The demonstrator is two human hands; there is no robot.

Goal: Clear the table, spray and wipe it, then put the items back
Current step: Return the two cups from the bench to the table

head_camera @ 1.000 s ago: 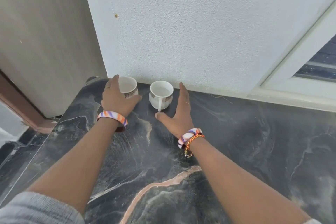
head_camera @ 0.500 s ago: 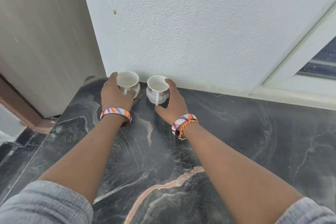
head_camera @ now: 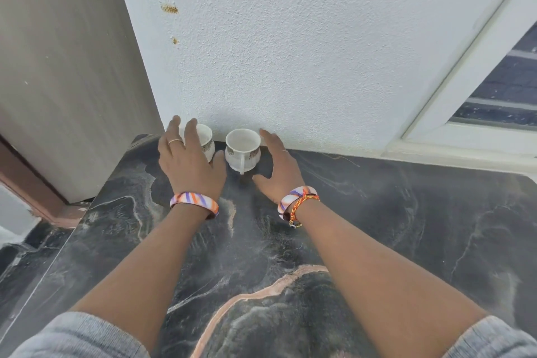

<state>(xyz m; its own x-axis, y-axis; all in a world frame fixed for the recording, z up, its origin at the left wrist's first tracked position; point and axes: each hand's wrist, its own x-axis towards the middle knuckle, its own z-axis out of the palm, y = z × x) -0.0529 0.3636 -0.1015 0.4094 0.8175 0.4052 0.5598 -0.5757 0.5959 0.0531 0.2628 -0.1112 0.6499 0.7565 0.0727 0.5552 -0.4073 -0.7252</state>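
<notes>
The dark marble table (head_camera: 377, 227) runs up against a white textured wall (head_camera: 319, 52); a wooden door panel (head_camera: 64, 67) stands at the far left and a window frame (head_camera: 465, 96) at the right. The tabletop shows a faint dusty film.

Two white cups stand upright at the back left corner, close to the wall and just beside each other. The left cup (head_camera: 207, 140) is partly hidden behind the left hand (head_camera: 186, 163). The right cup (head_camera: 243, 150) is in full view, its handle turned toward the person.

Change noted: half a second ago each hand was wrapped round its cup. Now both have let go. The left hand is lifted, fingers straight and spread above the left cup's rim; whether the thumb touches the cup's side cannot be told. The right hand (head_camera: 280, 171) lies spread beside the right cup, fingers near the wall, with a visible gap between thumb and cup.

Judgement: the cups have been set down in place and released, which fits the last stage, putting items back. Whether other items remain to be returned cannot be told from this view.
</notes>
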